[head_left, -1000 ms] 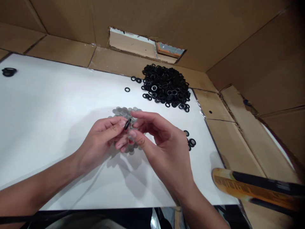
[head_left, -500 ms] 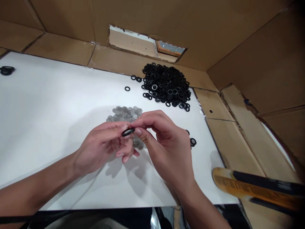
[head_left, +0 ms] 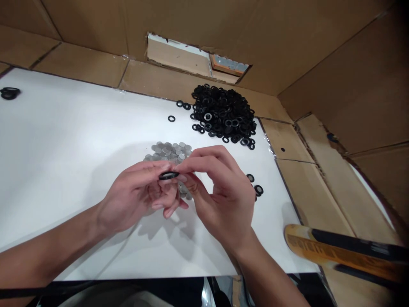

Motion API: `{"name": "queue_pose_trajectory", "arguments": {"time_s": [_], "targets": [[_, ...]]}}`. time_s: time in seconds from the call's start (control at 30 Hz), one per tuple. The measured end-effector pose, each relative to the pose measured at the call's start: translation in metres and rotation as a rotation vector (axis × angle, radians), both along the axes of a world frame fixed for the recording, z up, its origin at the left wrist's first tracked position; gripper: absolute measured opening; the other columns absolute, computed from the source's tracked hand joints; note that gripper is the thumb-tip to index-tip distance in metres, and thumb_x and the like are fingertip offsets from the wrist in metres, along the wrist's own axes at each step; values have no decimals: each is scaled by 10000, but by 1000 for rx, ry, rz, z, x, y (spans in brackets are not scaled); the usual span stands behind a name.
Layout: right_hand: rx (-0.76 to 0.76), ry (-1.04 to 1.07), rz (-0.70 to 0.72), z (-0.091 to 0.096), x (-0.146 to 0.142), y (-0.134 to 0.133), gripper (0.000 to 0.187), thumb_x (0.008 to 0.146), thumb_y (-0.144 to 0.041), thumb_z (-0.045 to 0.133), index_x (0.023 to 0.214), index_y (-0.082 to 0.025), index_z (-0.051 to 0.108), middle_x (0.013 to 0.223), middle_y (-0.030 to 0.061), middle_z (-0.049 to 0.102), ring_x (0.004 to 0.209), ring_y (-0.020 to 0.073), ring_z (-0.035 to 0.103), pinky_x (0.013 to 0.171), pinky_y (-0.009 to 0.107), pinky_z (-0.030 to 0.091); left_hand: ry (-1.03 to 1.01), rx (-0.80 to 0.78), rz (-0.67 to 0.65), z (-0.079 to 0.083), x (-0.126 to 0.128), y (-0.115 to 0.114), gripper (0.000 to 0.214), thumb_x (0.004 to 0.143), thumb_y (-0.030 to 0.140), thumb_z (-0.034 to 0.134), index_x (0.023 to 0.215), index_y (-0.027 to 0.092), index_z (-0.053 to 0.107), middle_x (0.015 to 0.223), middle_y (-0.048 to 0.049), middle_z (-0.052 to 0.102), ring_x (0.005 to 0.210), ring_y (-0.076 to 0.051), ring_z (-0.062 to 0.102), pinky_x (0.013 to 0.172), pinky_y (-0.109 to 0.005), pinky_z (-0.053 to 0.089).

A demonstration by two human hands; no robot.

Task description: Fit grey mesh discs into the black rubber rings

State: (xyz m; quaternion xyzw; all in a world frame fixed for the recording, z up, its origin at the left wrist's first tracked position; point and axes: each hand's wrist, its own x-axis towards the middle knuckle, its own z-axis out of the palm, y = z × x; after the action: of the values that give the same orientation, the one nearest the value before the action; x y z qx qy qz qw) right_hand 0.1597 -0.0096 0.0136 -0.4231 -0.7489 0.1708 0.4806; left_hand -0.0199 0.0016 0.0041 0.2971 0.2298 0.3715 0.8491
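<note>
L hand (head_left: 128,189) & R hand (head_left: 228,198) are both working on one black ring (head_left: 168,175), which they're holding up over the counter (head_left: 64,140). L grip is pinching the ring's L end, thumb uppermost; R grip is pinching its R end b/w thumb & fingertips, so neither is hanging free. L hand's lower fingers are curling loosely underneath, not visibly holding anything.

What's changed: approx 1 sec ago L hand was holding the ring alone, tipped up steeply, w/ R fingertips standing apart. Now R is gripping it too, & the ring is lying nearly level, rim facing the cam. Vs ½ sec ago it's sitting just a touch further L. That's prob. meaning the work is now happening right at the ring, w/ both hands steadying it & no other piece being picked up. Its middle is looking pale, but can't tell if a disc is sitting inside or if that's bkgd.

Around it: the disc pile (head_left: 168,149) is lying just behind the hands, partly hidden by them. The ring heap (head_left: 223,113) is sitting at back R, w/ a loose ring (head_left: 171,119) lying apart on its L. Near R hand, on its R, a few grey-centred rings (head_left: 259,190) are lying, partly covered. A dark cluster (head_left: 10,93) is showing at far L, prob. more rings, too blurred to be sure.
</note>
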Motion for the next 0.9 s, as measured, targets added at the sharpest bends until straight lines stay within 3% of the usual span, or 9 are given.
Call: {"name": "queue_pose_trajectory", "arguments": {"time_s": [0.17, 0.3, 0.53, 0.67, 0.9], "targets": [[327, -155, 89, -1, 5, 5, 230, 883, -42, 704, 997, -241, 726, 931, 61, 757, 806, 214, 732, 696, 366, 602, -54, -8, 5, 4, 2, -1, 379, 1041, 207, 465, 767, 139, 718, 541, 13, 464, 505, -120, 440, 603, -247, 506], [523, -253, 123, -1, 11, 5, 131, 891, -91, 714, 956, -203, 738, 859, 80, 768, 764, 227, 740, 691, 393, 615, -54, -14, -30, 8, 3, -1, 362, 1035, 223, 482, 742, 142, 680, 543, 17, 456, 504, -112, 363, 597, -244, 500], [576, -284, 47, -1, 11, 3, 144, 908, -132, 713, 888, -273, 737, 809, 26, 775, 674, 207, 725, 621, 382, 592, -40, 10, -58, 14, 1, 0, 347, 1027, 226, 488, 730, 150, 650, 544, 24, 439, 505, -114, 348, 595, -247, 484], [573, -303, 63, 0, 12, 3, 123, 874, -108, 730, 914, -223, 749, 805, 53, 786, 660, 208, 720, 629, 387, 585, -36, 18, -64, 13, 1, -1, 351, 1032, 229, 480, 732, 154, 646, 548, 20, 446, 514, -119, 358, 602, -251, 478], [583, -257, 38, 0, 12, 4, 94, 934, -197, 699, 888, -262, 749, 745, 24, 766, 593, 194, 681, 573, 375, 569, -56, 38, -39, 13, 1, -3, 318, 1022, 269, 555, 748, 157, 671, 569, 37, 416, 511, -115, 352, 592, -259, 488]]}}
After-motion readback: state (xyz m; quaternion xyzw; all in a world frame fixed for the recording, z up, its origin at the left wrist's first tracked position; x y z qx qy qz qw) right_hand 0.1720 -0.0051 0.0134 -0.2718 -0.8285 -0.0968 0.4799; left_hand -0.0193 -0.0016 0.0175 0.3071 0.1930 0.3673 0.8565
